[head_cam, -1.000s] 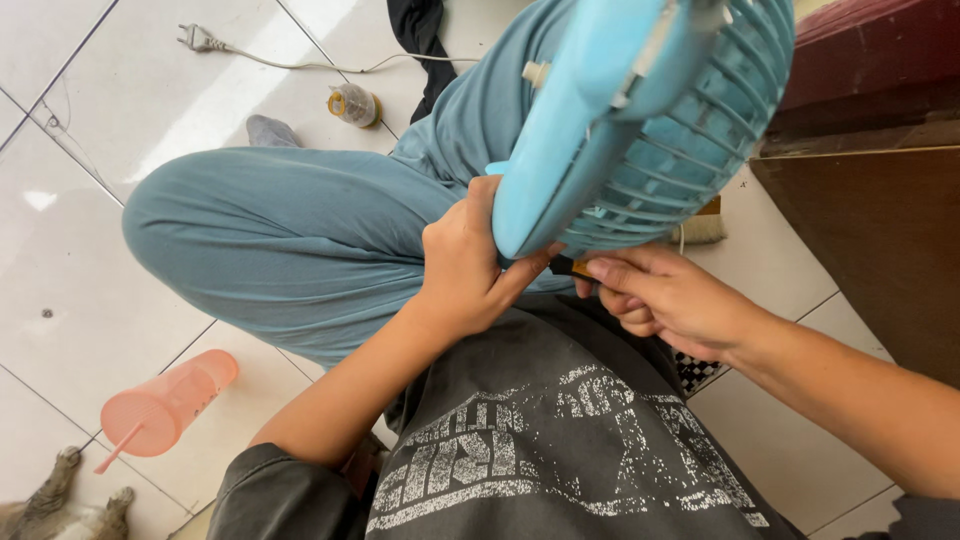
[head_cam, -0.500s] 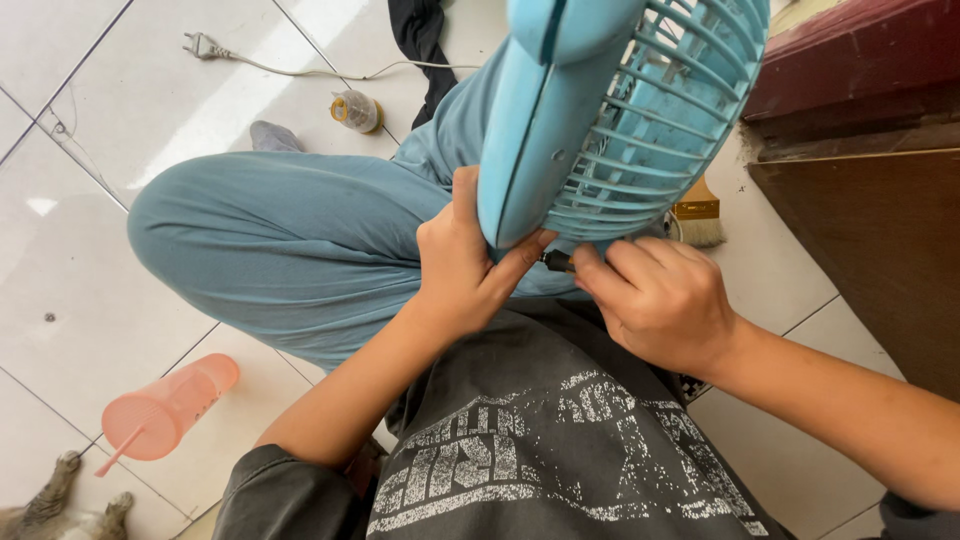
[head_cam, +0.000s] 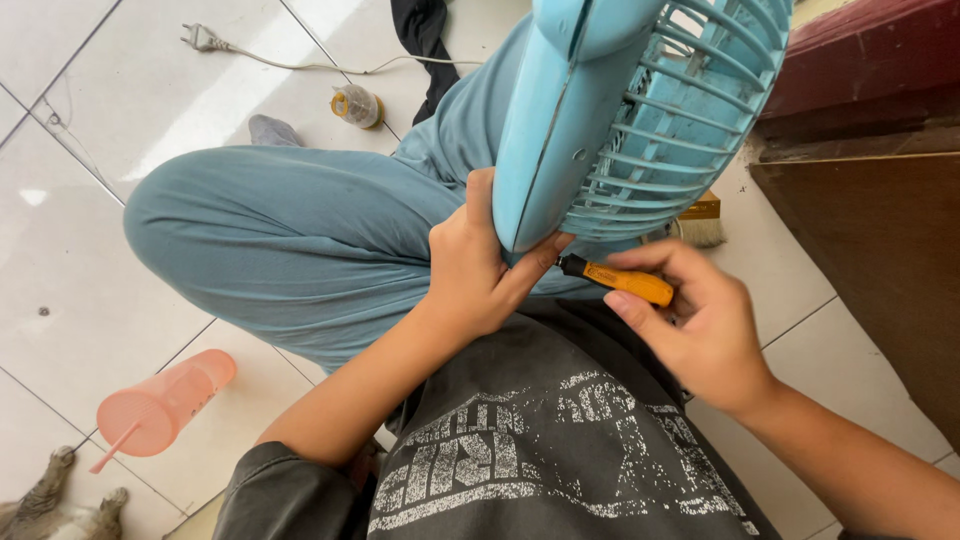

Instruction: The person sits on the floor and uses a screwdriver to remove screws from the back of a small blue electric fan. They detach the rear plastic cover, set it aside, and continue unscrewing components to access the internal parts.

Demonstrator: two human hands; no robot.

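A light blue fan [head_cam: 610,110] with a ribbed grille stands on my lap, its back housing turned to me. My left hand [head_cam: 475,265] grips the lower edge of the housing, thumb on one side and fingers on the other. My right hand [head_cam: 700,320] holds an orange-handled screwdriver [head_cam: 618,279], whose dark tip points left at the bottom edge of the fan, close to my left fingers. I sit cross-legged on the tiles in teal trousers [head_cam: 300,230] and a dark printed shirt.
A pink plastic cup [head_cam: 160,405] with a straw lies on the white tiles at lower left, with a cat's paws below it. A plug and cord [head_cam: 205,40], a small spool [head_cam: 357,105] and a brush [head_cam: 700,225] lie farther off. Dark wooden furniture [head_cam: 880,220] stands on the right.
My right hand has drawn back from the fan's base, so the orange screwdriver handle now shows. The fan sits a little more upright and the view has shifted slightly.
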